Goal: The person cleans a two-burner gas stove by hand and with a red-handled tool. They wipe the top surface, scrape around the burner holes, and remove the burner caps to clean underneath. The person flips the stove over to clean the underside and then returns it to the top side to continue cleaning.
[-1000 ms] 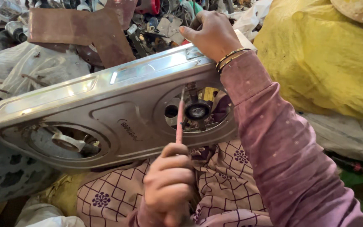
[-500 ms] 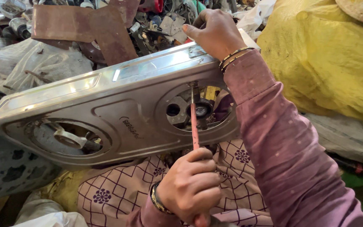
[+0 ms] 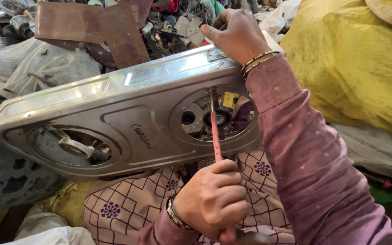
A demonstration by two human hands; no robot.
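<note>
A stainless steel two-burner stove top (image 3: 128,122) lies tilted across my lap. My right hand (image 3: 234,34) grips its upper edge, bangles at the wrist. My left hand (image 3: 214,199), low in the middle of the view, is closed around the handle of a red screwdriver (image 3: 215,136). The shaft points up into the right burner opening (image 3: 191,119), and its tip rests near the opening's upper rim, above a dark round burner part. The left burner opening (image 3: 71,145) shows a bracket inside.
A large yellow sack (image 3: 350,63) fills the right side. Rusty metal sheets (image 3: 91,22), scrap metal pieces (image 3: 173,27) and white plastic bags (image 3: 37,63) lie behind the stove. Patterned cloth (image 3: 128,204) covers my lap beneath it.
My left hand and the screwdriver have shifted a little to the right, and the tip now sits higher in the right burner opening. My right hand keeps its grip on the stove's edge.
</note>
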